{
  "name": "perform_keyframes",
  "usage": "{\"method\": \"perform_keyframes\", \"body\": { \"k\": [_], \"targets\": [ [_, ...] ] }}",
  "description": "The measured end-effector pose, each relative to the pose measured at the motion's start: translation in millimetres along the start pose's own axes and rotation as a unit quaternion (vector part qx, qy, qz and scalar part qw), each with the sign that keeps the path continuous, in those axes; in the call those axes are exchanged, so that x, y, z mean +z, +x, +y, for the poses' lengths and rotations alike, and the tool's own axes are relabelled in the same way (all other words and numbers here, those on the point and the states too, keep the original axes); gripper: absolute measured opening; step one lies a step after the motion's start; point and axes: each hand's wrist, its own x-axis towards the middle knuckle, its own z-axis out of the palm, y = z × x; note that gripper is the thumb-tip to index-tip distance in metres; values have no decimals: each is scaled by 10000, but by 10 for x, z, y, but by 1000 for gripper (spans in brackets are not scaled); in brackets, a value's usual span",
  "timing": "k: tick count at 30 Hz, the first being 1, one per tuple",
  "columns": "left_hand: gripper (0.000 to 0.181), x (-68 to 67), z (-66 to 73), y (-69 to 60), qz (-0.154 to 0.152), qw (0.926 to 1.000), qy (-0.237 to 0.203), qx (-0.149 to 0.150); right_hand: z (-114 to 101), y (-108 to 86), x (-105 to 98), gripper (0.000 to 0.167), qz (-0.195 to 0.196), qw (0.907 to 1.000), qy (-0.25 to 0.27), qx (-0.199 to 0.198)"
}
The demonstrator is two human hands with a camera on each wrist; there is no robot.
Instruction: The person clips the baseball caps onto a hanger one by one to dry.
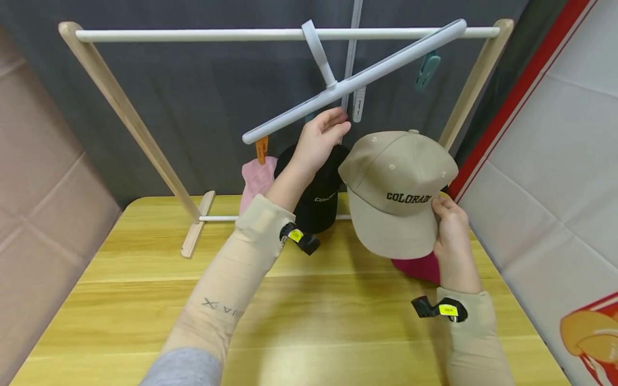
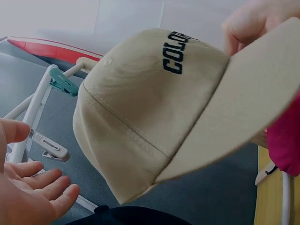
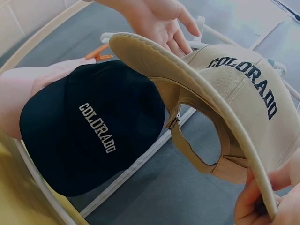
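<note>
My right hand (image 1: 452, 228) pinches the edge of a beige cap (image 1: 401, 166) lettered COLORADO, holding it up in front of the rack. In the right wrist view, its strap opening (image 3: 199, 136) faces the hanging caps. With fingers extended, my left hand (image 1: 316, 140) is raised just below a tilted white hanger (image 1: 354, 80), close to a grey-white clip (image 2: 50, 146). That clip has nothing in it. A black COLORADO cap (image 3: 89, 126) hangs behind my left wrist; its clip is mostly hidden. Beside it, an orange clip (image 1: 262, 149) grips a pink cap (image 1: 258, 177).
The hanger hooks over the white rod (image 1: 193, 35) of a wooden-legged rack (image 1: 130, 123). A teal clip (image 1: 427, 69) dangles at its right end. Partly behind the beige cap is a magenta cap (image 1: 417, 268). Below lies a wooden table (image 1: 309, 332); walls stand on both sides.
</note>
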Motion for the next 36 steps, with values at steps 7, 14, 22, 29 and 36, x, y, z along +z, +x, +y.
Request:
{"method": "perform_keyframes", "body": {
  "k": [7, 14, 22, 29, 36],
  "targets": [
    [54, 32, 2, 87, -285, 9986, -274, -339, 12, -2, 16, 21, 106, 9999, -62, -20],
    [55, 74, 8, 111, -463, 9928, -991, -498, 16, -8, 1, 19, 118, 9999, 17, 15],
    [50, 90, 15, 85, -369, 9857, -1608, -356, 29, -27, 23, 16, 367, 9991, -204, 27],
    [47, 83, 29, 71, -223, 9830, -1777, -410, 24, -41, 17, 16, 242, 9997, -76, 21],
    [42, 99, 14, 88, -229, 9841, -1720, -392, 13, -72, 14, 16, 85, 9999, -55, 49]
  ]
}}
